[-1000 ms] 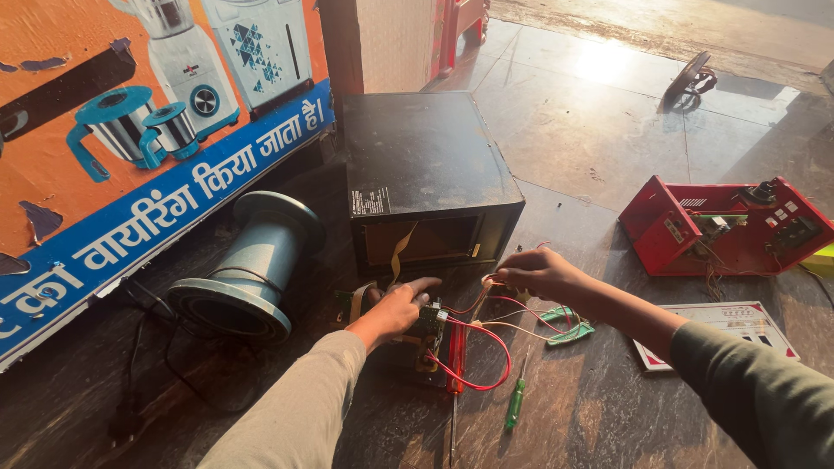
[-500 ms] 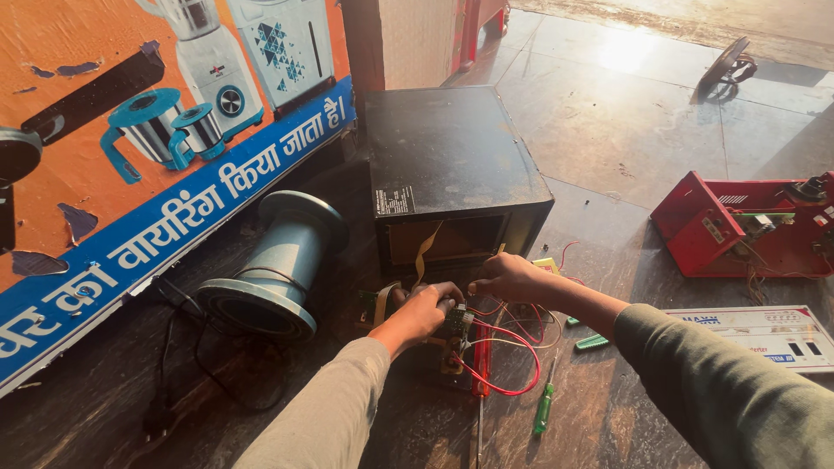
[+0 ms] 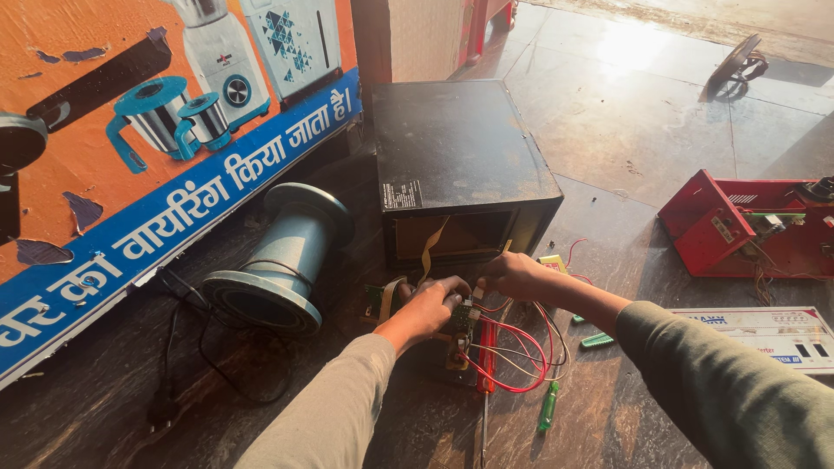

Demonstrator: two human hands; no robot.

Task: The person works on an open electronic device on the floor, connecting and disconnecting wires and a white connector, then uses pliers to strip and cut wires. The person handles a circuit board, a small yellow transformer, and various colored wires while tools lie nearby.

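My left hand (image 3: 432, 301) grips a small circuit board (image 3: 460, 326) on the dark stone floor, just in front of a black metal case (image 3: 452, 152). My right hand (image 3: 512, 274) meets it from the right, fingers pinched at the board's top edge and its wires. A bundle of red and white wires (image 3: 517, 356) loops out from the board to the right. A tan ribbon cable (image 3: 432, 246) hangs from the case's open front down to my hands.
A grey-blue flanged pipe piece (image 3: 282, 256) lies left of the case with a black cord (image 3: 187, 347) beside it. Green screwdrivers (image 3: 547, 408) lie by the wires. A red open device (image 3: 751, 226) and a white panel (image 3: 764, 334) sit right. An orange poster (image 3: 130, 130) leans at left.
My right hand drew in from the right to meet my left hand at the board. The view shifted, so everything sits further right and lower in frame.
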